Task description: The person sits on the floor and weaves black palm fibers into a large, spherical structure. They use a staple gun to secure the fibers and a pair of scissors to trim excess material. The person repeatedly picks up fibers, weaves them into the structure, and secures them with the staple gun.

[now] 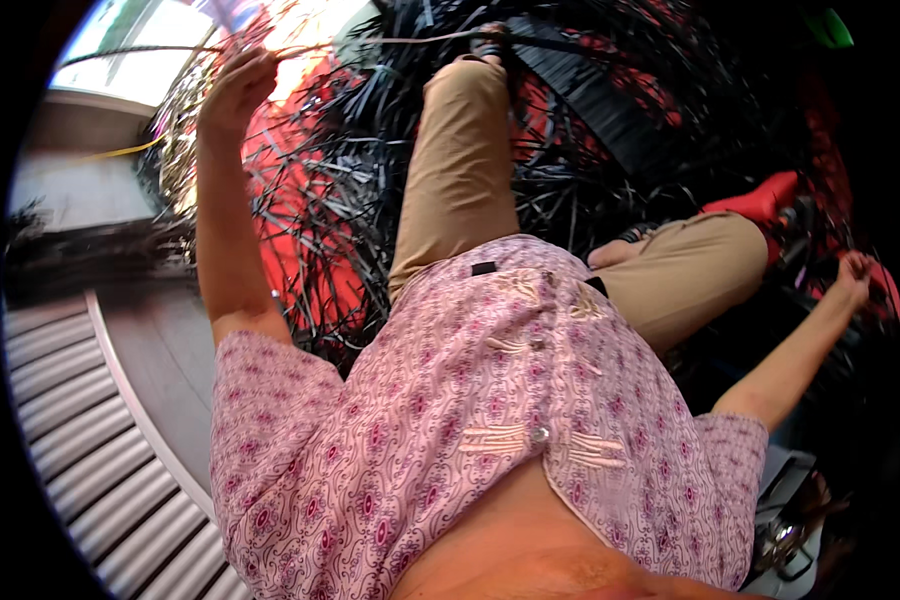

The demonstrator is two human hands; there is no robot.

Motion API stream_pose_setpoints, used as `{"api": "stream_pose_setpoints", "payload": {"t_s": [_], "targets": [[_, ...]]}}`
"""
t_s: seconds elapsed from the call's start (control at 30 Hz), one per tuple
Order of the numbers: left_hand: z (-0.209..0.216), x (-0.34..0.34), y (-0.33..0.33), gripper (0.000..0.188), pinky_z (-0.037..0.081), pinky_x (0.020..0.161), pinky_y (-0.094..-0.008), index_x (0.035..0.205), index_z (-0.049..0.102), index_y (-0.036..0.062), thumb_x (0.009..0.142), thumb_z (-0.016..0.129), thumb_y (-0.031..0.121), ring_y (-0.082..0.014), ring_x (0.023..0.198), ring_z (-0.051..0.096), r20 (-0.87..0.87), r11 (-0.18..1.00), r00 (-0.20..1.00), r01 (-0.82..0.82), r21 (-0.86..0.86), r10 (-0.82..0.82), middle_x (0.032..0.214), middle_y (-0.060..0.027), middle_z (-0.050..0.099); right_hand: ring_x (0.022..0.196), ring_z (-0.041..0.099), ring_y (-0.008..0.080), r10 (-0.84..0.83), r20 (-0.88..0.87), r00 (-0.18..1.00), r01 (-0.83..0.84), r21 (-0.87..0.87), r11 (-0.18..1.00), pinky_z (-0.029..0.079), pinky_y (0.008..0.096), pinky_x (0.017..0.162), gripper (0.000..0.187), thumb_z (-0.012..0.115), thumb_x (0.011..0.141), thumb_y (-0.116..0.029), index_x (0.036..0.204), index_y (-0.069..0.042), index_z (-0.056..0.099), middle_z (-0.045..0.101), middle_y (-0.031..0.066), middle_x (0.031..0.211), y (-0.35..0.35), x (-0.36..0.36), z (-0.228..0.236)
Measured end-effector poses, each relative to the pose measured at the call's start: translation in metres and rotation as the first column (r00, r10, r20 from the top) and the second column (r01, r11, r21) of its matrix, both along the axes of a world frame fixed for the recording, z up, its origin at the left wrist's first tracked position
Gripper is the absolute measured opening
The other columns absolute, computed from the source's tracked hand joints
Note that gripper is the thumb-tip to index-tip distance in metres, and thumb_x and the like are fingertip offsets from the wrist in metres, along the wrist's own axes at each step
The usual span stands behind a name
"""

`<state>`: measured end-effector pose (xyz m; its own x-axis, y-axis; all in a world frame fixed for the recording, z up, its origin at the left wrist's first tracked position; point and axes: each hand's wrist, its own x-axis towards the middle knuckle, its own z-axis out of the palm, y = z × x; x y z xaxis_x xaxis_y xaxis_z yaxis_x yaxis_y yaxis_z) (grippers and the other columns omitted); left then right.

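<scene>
I am seated with my legs bent among a heap of tangled thin black strips [360, 190], like plastic strapping. My left hand [245, 85] is raised at the upper left, its fingers closed on a long thin strip [390, 41]. This strip stretches across the top of the view, past my raised knee and foot. Out to the far right, my right hand [853, 275] is closed, near a dark mass with red patches. What it holds, if anything, is too small and dim to make out.
A curved roller conveyor [100, 460] stands at the lower left. Red sheeting [310, 270] shows beneath the strips. A flat dark bundle [590, 100] lies beyond my knee. White and metallic items [785, 540] sit at the lower right. A yellow cord [125, 152] hangs at the left.
</scene>
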<state>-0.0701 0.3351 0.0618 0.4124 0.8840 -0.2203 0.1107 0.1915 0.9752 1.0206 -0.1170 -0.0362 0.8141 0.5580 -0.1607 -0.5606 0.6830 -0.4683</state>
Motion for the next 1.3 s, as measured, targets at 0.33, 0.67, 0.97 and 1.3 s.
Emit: {"api": "stream_pose_setpoints", "payload": {"t_s": [0.33,0.67,0.97,1.3], "targets": [[-0.143,-0.065,-0.082,0.018,0.022,0.044,-0.0220,0.073,0.066,0.0107,0.088,0.073,0.018,0.0008,0.050,0.034,-0.621,0.988,0.783,-0.060,-0.144,-0.043,0.058,0.0115,0.046,0.059,0.047,0.0124,-0.048,0.379,0.924,0.147,-0.238,0.960,0.034,0.0233,0.047,0.029,0.045,0.105,-0.023,0.113,-0.002,0.063,0.066,0.0117,0.092,0.056,-0.229,0.083],[-0.094,0.009,-0.116,0.027,0.046,0.080,-0.0425,0.103,0.068,0.0049,0.082,0.064,0.021,-0.0309,0.095,0.063,-0.947,0.821,0.257,0.486,0.299,0.193,0.092,-0.0140,0.066,0.062,0.064,0.0130,0.484,0.313,0.817,-0.301,-0.484,0.821,0.048,0.0219,0.051,0.032,0.059,0.099,-0.027,0.119,-0.002,0.064,0.070,0.0088,0.089,0.140,-0.467,0.077],[-0.004,0.318,-0.173,0.034,0.048,0.084,-0.0266,0.123,0.062,-0.0014,0.100,0.055,0.022,-0.0136,0.093,0.060,-0.173,0.810,0.879,0.477,0.341,-0.444,0.104,-0.0080,0.066,0.064,0.069,0.0169,0.778,0.251,0.576,-0.581,-0.544,0.605,0.054,0.0252,0.053,0.035,0.053,0.102,-0.030,0.107,0.002,0.065,0.069,0.0118,0.087,0.155,-0.621,0.050],[-0.006,0.389,-0.198,0.031,0.044,0.059,-0.0159,0.111,0.071,0.0036,0.101,0.056,0.029,-0.0016,0.066,0.052,0.198,0.844,0.834,0.535,-0.053,-0.516,0.079,0.0036,0.059,0.067,0.067,0.0132,0.842,0.293,0.454,-0.598,-0.601,0.531,0.053,0.0245,0.055,0.021,0.058,0.097,-0.021,0.100,-0.001,0.064,0.069,0.0064,0.082,0.141,-0.627,0.022]]}}
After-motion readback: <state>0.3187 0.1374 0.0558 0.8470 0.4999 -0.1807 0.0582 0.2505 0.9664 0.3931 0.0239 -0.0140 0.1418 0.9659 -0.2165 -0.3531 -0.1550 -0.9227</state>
